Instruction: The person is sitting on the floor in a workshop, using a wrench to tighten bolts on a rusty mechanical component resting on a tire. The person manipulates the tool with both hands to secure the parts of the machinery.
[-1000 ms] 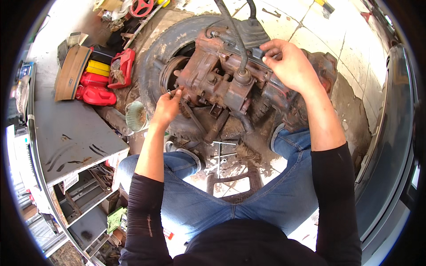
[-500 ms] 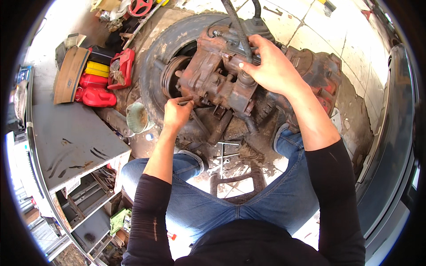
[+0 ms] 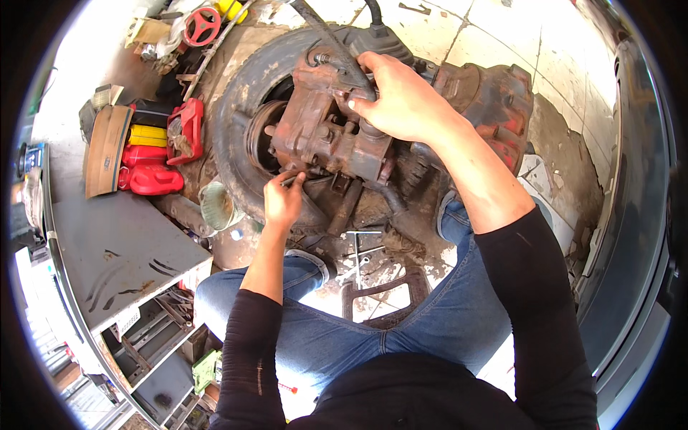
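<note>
Ahead of the 2 hands, a rusty gearbox (image 3: 304, 111) is seemingly being steadied at its lever (image 3: 326, 32) by the half-curled right hand (image 3: 408, 104), grip unclear; a thin object (image 3: 289, 180) is being pinched by the left hand (image 3: 283, 202); precise guiding is probably being required next.

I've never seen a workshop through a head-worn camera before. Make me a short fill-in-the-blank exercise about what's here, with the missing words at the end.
1. Beneath the rusty machine lies a round, black rubber ____.
2. The hand nearest the dark lever is the person's ____ hand.
3. The person's jeans are ____ in colour.
4. The small spoked wheel at the picture's upper left is coloured ____.

Missing words: tyre; right; blue; red.
</note>
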